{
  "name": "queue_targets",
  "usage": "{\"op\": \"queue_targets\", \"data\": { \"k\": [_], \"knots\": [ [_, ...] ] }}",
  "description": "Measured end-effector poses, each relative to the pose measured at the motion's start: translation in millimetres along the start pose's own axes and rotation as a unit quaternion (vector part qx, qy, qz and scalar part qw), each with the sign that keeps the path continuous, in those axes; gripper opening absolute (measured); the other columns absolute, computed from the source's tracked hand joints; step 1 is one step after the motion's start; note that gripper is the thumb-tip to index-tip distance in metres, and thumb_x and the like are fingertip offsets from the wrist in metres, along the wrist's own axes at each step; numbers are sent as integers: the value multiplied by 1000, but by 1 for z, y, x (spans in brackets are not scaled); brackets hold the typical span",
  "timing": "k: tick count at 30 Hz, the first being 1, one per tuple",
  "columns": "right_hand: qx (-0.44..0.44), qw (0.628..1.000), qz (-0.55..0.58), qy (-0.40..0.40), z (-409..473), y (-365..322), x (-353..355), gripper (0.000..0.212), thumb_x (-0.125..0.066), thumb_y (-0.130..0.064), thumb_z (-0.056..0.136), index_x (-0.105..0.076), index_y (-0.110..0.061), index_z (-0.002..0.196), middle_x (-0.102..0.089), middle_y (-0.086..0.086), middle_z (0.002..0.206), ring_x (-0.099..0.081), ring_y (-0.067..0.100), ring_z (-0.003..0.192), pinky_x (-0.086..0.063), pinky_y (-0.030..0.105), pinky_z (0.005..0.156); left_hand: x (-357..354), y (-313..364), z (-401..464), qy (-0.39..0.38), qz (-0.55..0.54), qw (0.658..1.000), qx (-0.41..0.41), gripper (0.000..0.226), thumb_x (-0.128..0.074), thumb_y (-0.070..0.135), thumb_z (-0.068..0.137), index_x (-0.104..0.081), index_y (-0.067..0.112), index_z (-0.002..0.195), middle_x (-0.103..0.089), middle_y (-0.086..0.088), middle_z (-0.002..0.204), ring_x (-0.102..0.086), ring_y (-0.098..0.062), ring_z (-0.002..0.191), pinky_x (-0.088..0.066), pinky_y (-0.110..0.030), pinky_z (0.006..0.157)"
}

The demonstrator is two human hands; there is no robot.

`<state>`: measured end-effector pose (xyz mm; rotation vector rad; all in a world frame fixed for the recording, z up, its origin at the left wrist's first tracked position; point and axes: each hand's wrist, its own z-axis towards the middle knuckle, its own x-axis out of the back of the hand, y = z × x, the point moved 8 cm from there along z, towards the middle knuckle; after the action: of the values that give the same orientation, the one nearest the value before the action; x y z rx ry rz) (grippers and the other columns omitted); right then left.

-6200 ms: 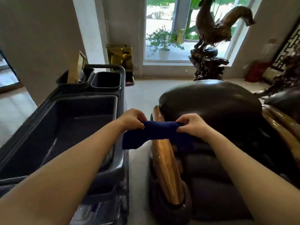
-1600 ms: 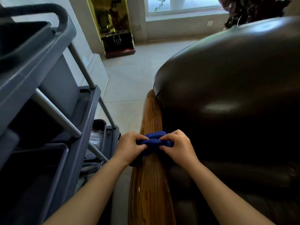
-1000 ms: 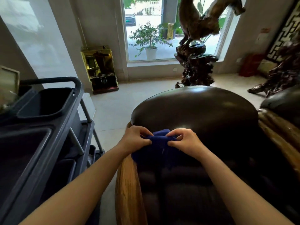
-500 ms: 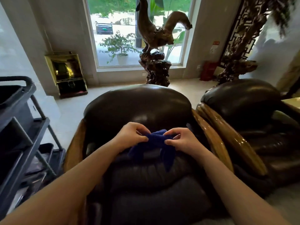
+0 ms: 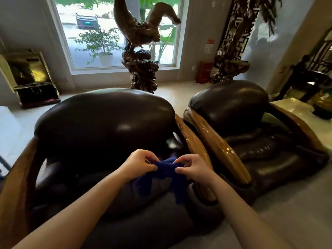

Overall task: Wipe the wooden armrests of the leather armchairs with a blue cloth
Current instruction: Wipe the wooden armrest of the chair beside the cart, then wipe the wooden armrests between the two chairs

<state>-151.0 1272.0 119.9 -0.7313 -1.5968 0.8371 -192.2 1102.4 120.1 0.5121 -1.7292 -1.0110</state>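
Both hands pinch the blue cloth [image 5: 162,174] between them above the seat of the near leather armchair [image 5: 104,121] — left hand [image 5: 139,163] and right hand [image 5: 193,168] each closed on its upper edge, the ends drooping. The cloth touches neither wooden armrest; the right armrest [image 5: 193,141] lies just beside the right hand, the left armrest [image 5: 17,177] well apart. A second armchair [image 5: 231,103] stands alongside.

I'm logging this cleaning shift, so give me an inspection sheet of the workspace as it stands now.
Surface: near leather armchair, glossy.
Job's things: blue cloth bunched over the seat, off the wood; its right armrest close by; second armchair beside it.
Clutter: nothing seen.
Grips: left hand and right hand both pinch the cloth.
Cables: nothing seen.
Surroundings: window, carved sculpture, potted plant.
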Motion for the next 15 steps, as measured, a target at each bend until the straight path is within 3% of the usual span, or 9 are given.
{"op": "queue_targets", "data": {
  "k": [12,15],
  "knots": [
    [-68,997,-31,-15,102,144,132,13,-71,-24,77,-68,-31,87,-66,-10,93,-61,5,89,-52,23,77,-114,31,175,-4,2,1000,29,26,-70,8,72,-64,34,69,-67,7,73,-65,-9,70,-52,-19,63],
    [-65,997,-38,-25,131,178,157,12,-70,-24,77,-67,-33,85,-63,-12,92,-59,3,88,-47,18,70,-139,36,214,5,12,999,44,28,-69,9,73,-63,36,68,-66,7,74,-65,-10,72,-53,-21,65]
  ]
}}
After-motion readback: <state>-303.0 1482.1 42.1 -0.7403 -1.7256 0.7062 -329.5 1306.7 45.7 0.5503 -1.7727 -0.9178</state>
